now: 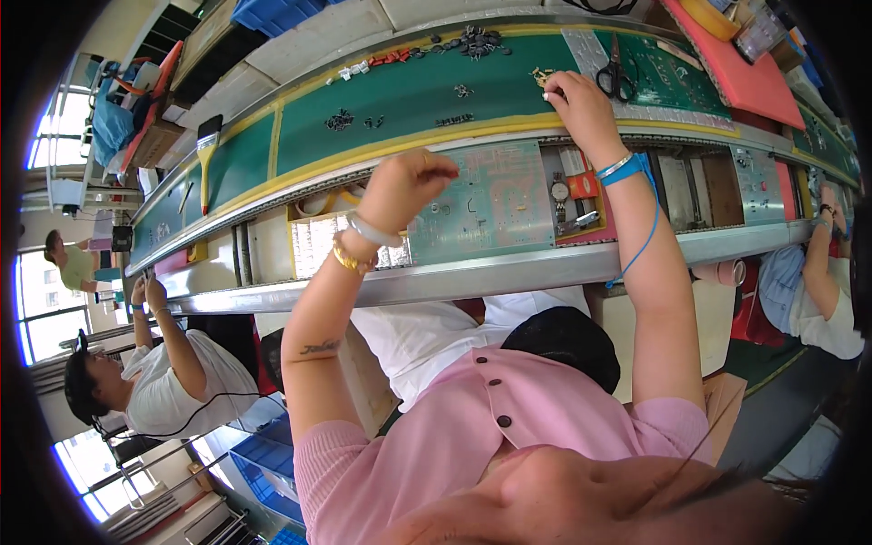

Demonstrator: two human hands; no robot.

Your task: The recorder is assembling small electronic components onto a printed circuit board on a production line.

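My left hand (pixel 400 186) hovers over the left edge of a large green circuit board (pixel 509 213). Its fingers are curled together; whatever is between the fingertips is too small to make out. My right hand (pixel 583 111) reaches farther out, its fingertips pinched beside a small pile of yellowish components (pixel 541 76) on the green bench mat (pixel 409 86). What that pinch holds, if anything, cannot be made out. A blue strap with a cord (pixel 640 168) circles my right wrist. Small parts dot the board, which rests on the metal rail nearest me.
Dark components (pixel 477 43), red parts (pixel 391 57) and white parts (pixel 354 69) lie along the mat's far side. Scissors (pixel 616 73) stand right of my right hand; a brush (pixel 207 159) lies left. A wristwatch (pixel 559 193) sits in a tray. People work at both sides.
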